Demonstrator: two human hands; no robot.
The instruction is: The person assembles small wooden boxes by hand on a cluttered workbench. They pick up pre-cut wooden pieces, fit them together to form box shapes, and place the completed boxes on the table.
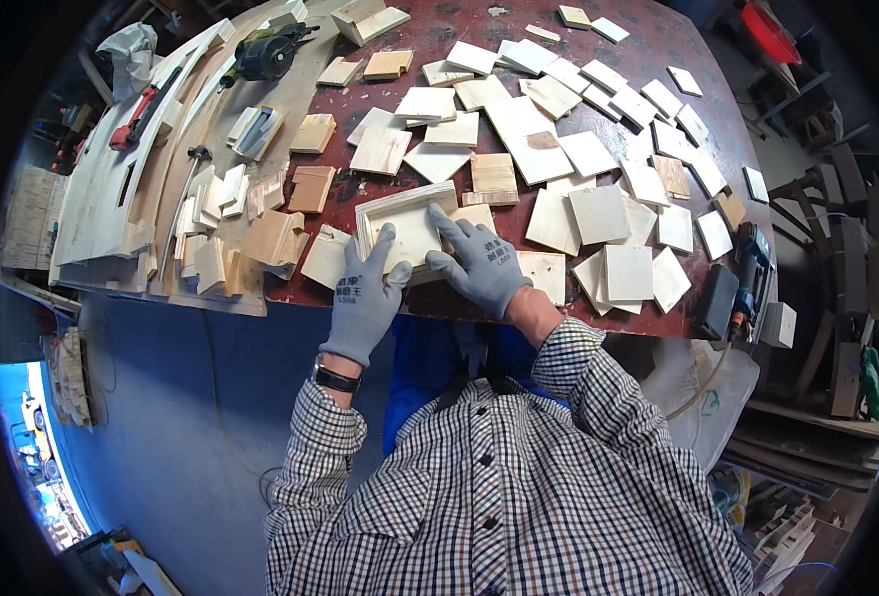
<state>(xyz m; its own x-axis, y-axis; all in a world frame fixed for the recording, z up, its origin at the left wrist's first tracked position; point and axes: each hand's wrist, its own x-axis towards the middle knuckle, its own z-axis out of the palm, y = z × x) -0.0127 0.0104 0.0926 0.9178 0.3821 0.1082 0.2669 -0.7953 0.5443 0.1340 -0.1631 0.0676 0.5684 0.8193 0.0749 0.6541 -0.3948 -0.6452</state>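
Note:
A shallow wooden box (405, 221) with low plywood sides lies at the near edge of the dark red table. My left hand (365, 298), in a grey glove, grips its near left side, fingers pointing forward along it. My right hand (487, 266), gloved alike, holds its right side, with the index finger reaching over the rim. Parts of both hands' grips are hidden beneath the gloves. Beside the box, a pale wood panel (326, 256) lies by my left hand. Another panel (543, 275) lies just right of my right hand.
Many loose square wood panels (598, 215) cover the table (360, 107). To the left, wood offcuts (219, 260), a hammer (199, 153), a red-handled tool (133, 127) and a dark power tool (266, 56) rest on boards. A blue-black power tool (750, 268) stands at the right edge.

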